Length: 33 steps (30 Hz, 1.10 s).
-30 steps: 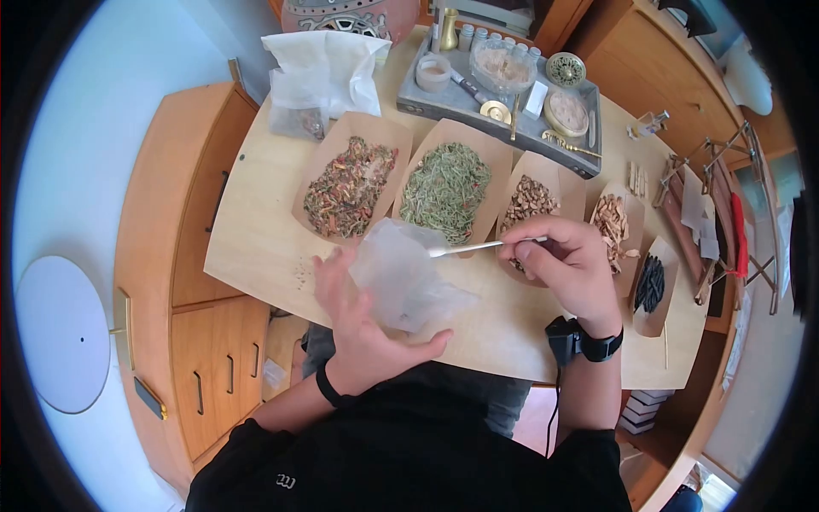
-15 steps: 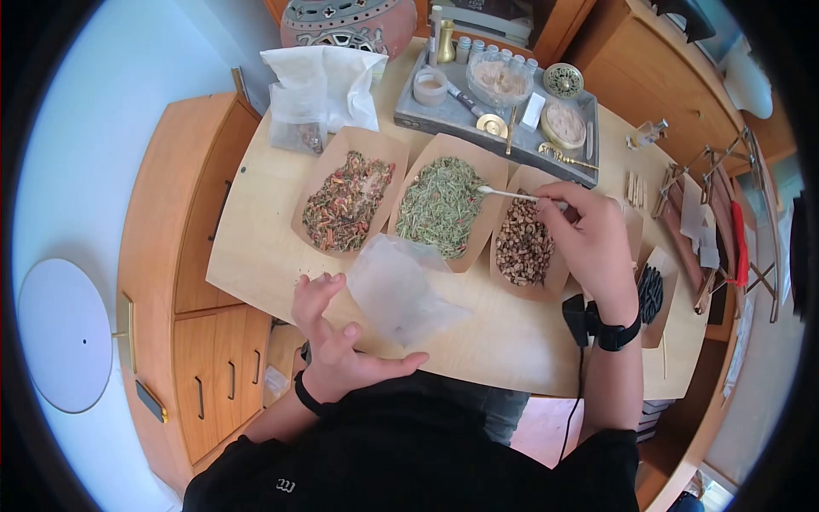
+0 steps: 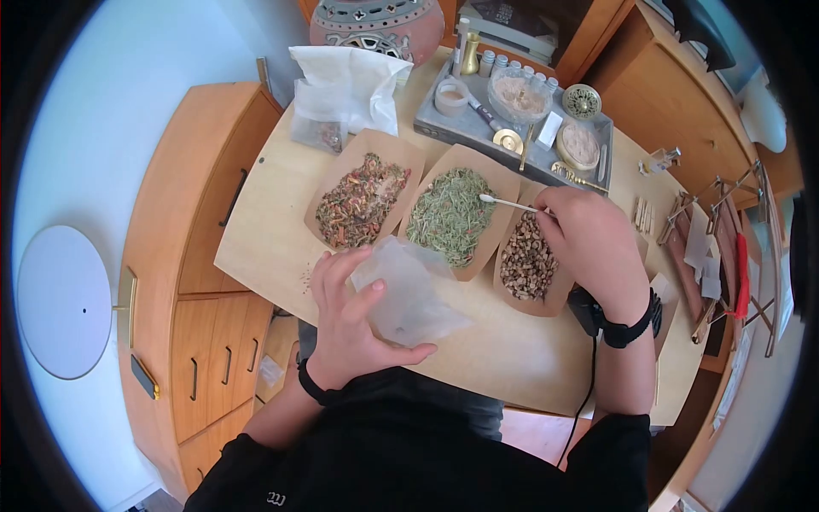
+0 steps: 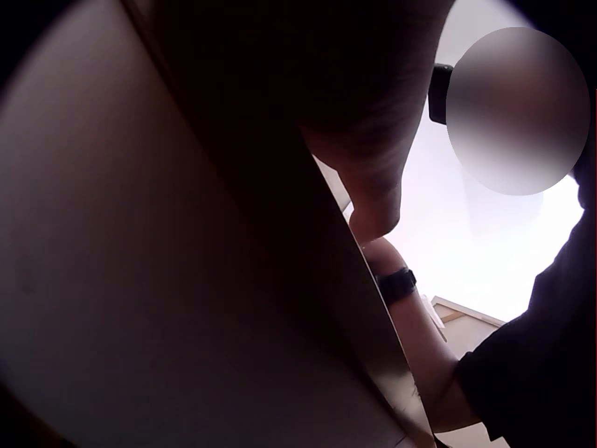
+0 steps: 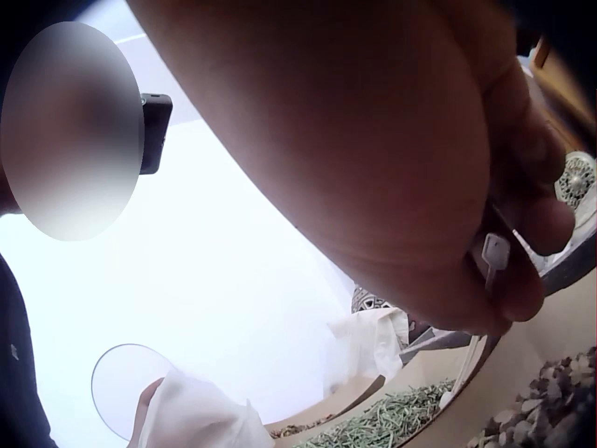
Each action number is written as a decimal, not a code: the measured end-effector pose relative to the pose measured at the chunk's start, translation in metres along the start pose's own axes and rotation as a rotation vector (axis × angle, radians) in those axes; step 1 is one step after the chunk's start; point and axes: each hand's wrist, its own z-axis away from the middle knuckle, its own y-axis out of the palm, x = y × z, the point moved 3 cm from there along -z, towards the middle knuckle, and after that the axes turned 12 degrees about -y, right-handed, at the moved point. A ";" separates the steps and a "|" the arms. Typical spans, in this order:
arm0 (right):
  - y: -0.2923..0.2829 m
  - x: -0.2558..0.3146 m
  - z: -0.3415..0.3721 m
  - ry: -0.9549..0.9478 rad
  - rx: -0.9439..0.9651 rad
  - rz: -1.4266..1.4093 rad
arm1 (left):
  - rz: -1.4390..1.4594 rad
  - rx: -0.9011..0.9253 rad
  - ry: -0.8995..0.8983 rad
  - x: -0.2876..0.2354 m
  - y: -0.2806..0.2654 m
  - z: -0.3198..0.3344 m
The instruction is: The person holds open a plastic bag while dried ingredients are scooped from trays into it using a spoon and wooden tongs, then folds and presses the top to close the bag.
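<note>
At the center of the head view, observe that your left hand (image 3: 345, 320) has its fingers spread wide and partly bent at the left edge of the translucent white pouch (image 3: 411, 294); whether the fingertips touch the pouch cannot be determined. The pouch is positioned over the light wood table (image 3: 465, 358), with its top just in front of the kraft-paper tray of dried green herbs (image 3: 450, 218). Your right hand (image 3: 593, 235), right of center, pinches a slender white-tipped utensil (image 3: 512, 204); the right wrist view shows the fingers closed around its handle. The utensil's tip points left, above the right part of the green herbs; contact with them cannot be confirmed. Beneath your right hand is the tray of chopped brown pieces (image 3: 531, 266). Left of the green herbs, locate the mixed red-and-brown dried herbs (image 3: 363, 209). A rectangular gray tray (image 3: 439, 130) occupies the upper center of the frame.
</note>
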 end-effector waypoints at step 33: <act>0.022 0.006 -0.005 -0.164 -0.249 0.188 | 0.042 -0.105 -0.241 -0.031 -0.001 0.042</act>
